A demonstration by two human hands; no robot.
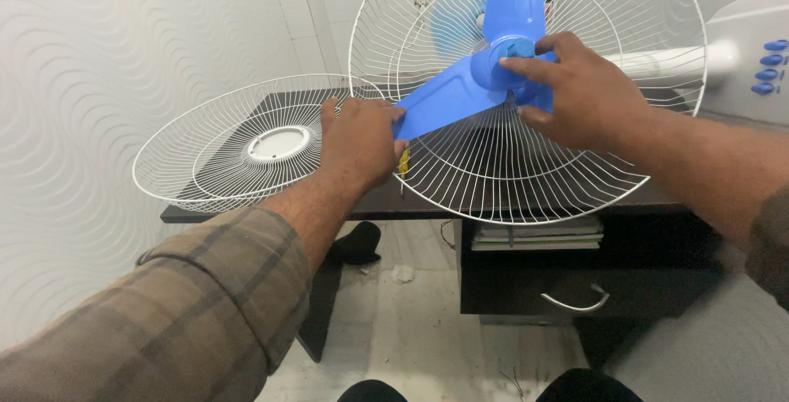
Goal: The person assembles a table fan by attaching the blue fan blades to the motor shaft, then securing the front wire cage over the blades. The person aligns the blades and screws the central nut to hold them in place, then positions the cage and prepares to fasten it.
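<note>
The left hand is closing around the tip of one blade of the blue plastic three-bladed fan propeller, which is sitting inside the white wire rear fan guard; the right hand is pinching the blue hub cap with curled fingers; the detached white wire front grille is lying on the dark wooden desk just beside.

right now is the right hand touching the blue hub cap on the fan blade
Touching. The head view shows the right hand with its fingertips wrapped on the blue hub cap of the fan blade.
</note>
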